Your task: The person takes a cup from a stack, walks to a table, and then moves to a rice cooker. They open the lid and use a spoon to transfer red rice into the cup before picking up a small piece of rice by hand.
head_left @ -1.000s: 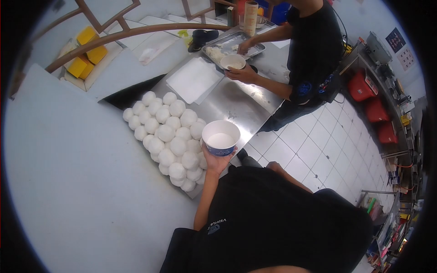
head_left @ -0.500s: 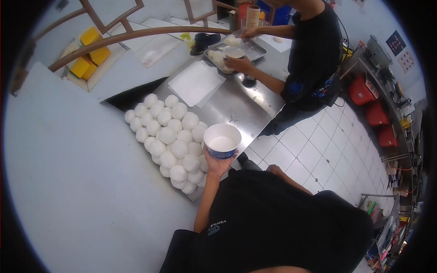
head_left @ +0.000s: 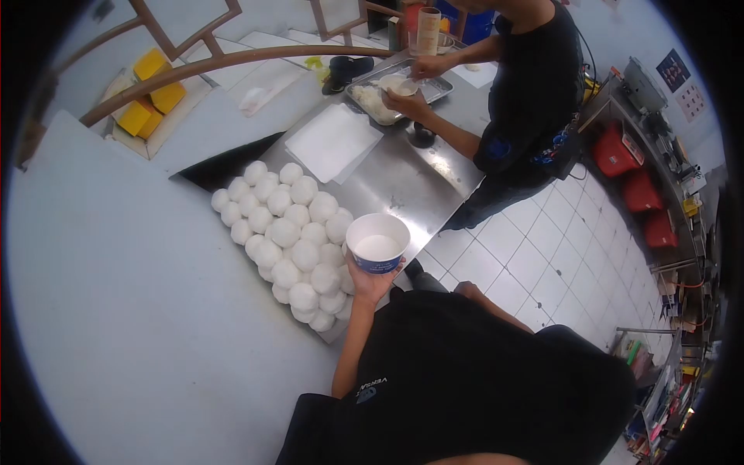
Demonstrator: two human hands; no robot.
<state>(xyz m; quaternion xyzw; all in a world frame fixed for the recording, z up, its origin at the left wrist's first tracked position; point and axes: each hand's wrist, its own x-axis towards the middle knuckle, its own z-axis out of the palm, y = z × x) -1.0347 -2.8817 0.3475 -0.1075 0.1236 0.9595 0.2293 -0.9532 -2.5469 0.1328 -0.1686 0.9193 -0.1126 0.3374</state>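
Left hand [head_left: 372, 284]: gripping a bowl [head_left: 377, 245] from below.
Bowl: mouth up, in the left hand.
White balls [head_left: 284, 232]: heaped just left of the left hand.
Paper [head_left: 333, 141]: beyond the left hand, on the metal table [head_left: 411, 190].
Right hand [head_left: 468, 289]: partly hidden by the shirt [head_left: 465, 364]; cannot tell whether it grasps anything.

Bowl [head_left: 377, 246] lettering unreadable; co-worker [head_left: 535, 93] cut off above.

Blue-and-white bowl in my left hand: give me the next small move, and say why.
Probably ease the bowl, kept upright, a little toward the metal tray. It looks empty, your left hand supports it from below, and farther along the table a co-worker's hand holds another bowl by the tray's white food.
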